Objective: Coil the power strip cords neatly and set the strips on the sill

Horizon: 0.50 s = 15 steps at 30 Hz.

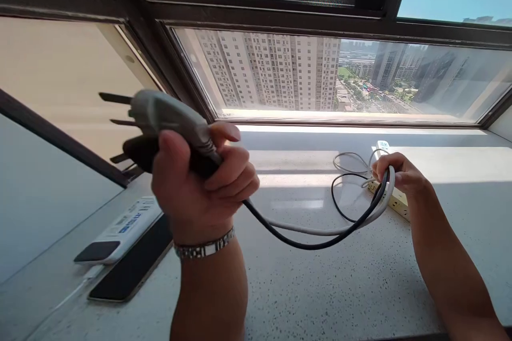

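Note:
My left hand (204, 181) is closed around two power plugs, held up near the camera. The grey-white plug (168, 114) lies on top with its prongs pointing left; the black plug (140, 153) sits below it, partly hidden by my thumb. From them a black cord (308, 246) and a white cord (304, 230) sag across to my right hand (400, 170), whose fingers are wrapped round both cords. Just beyond and under that hand lie a yellowish power strip (400, 205) and a white power strip (383, 145), with loose loops of cord beside them.
On the left of the speckled white counter (304, 293) lie a dark phone (128, 266) and a white power bank (128, 229) with a white cable (68, 297) attached. A dark-framed window (272, 72) runs along the back, with tall buildings outside.

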Motion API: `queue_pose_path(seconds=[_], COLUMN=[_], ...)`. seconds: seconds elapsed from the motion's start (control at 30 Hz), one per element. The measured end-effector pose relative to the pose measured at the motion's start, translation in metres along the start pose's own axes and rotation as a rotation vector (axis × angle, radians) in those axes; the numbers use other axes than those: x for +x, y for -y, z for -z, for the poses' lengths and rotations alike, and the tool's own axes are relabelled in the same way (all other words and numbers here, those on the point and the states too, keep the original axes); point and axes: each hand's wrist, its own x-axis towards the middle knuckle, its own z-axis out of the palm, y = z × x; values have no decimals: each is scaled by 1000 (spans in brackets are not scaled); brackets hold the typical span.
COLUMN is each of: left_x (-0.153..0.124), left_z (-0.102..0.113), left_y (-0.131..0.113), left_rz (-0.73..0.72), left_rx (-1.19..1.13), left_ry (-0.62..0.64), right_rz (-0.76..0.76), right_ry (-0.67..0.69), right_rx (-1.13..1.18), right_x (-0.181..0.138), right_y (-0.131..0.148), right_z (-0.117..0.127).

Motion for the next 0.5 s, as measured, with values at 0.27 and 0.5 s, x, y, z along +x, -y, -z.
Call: queue_pose_path(seconds=[0.27, 0.5], left_x=[9, 11], left_z=[-44, -58], left_y=[61, 129], left_rz=[355, 327], left_rx=[531, 813], left_ry=[404, 485], right_rz=[-67, 19], right_ry=[-185, -620], right_rx=[-288, -410], right_x=[8, 9], right_y=[-1, 7], right_z=[-3, -31])
